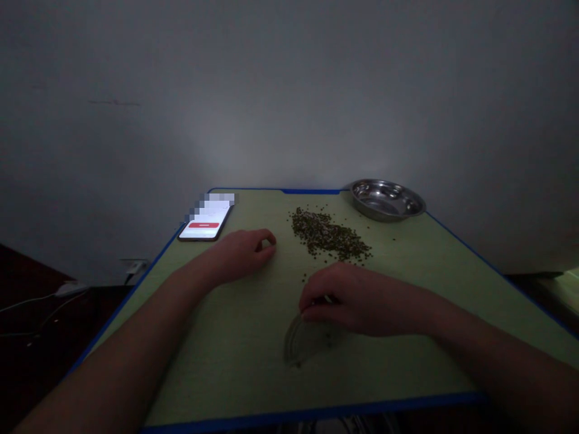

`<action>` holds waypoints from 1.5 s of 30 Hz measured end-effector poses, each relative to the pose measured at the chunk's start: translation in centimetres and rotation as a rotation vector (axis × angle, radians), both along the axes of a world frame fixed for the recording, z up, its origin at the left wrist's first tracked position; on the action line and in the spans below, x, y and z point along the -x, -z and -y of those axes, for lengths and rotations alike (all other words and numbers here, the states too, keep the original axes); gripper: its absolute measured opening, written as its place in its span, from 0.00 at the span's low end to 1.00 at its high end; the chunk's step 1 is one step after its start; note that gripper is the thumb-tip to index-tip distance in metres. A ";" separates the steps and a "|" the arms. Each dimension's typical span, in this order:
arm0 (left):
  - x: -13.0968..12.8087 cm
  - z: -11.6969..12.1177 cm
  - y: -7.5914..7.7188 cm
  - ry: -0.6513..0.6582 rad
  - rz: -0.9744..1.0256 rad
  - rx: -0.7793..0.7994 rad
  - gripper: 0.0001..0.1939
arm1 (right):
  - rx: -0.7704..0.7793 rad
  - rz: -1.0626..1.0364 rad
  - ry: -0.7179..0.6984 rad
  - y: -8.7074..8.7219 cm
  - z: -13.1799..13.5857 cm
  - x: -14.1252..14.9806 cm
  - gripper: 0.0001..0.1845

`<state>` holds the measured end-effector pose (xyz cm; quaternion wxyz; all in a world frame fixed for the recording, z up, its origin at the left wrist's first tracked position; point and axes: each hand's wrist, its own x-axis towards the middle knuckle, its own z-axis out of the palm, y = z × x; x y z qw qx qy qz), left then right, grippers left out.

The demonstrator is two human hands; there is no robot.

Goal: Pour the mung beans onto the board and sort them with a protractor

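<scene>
The heap of small beans (pixel 330 235) lies spread on the desk (pixel 235 349), a loose, ragged patch of dark green and brown with paler flecks through it. Singly the beans look light, hard and smooth, likely to roll or slip from a careless touch; a fingertip pinch across the middle of one should suit best, while a sweeping palm would probably scatter them. A few strays (pixel 394 239) sit apart to the right of the heap, others just off its edges.

On the near side of the heap is a clear dish (pixel 289 345), round-edged and thin-looking, perhaps plastic or glass. It is dim and blurred, so its full outline is hard to make out. I judge it light, fairly stiff and easy to tip, best taken by the rim. A few dark specks show at it, though whether inside or beneath I cannot tell.

The right hand (pixel 346 295) is nearer than the heap, bent over the dish, thumb and forefinger drawn together at its rim; whether they grasp the rim, a bean or nothing, I cannot tell. The left hand (pixel 244 252), left of the heap, is released and loosely curled, with nothing visible in it.

Beyond and right of the heap stands a shiny metal bowl (pixel 362 209) with sloping sides; well left of the heap lies a glassy, lit phone (pixel 199 232).
</scene>
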<state>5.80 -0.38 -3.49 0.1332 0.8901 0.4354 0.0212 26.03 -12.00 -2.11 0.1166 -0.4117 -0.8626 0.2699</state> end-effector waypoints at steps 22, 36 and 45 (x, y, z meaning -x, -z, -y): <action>-0.2 0.3 -0.3 -0.012 0.001 0.004 0.21 | 0.149 -0.064 -0.028 0.3 2.6 -2.0 0.08; -0.1 0.1 0.0 -0.005 0.001 -0.001 0.22 | 0.055 -0.022 0.176 1.0 1.2 -4.6 0.11; -0.1 0.1 -0.2 -0.014 0.004 0.003 0.21 | 0.162 -0.002 0.093 1.2 1.9 -4.0 0.10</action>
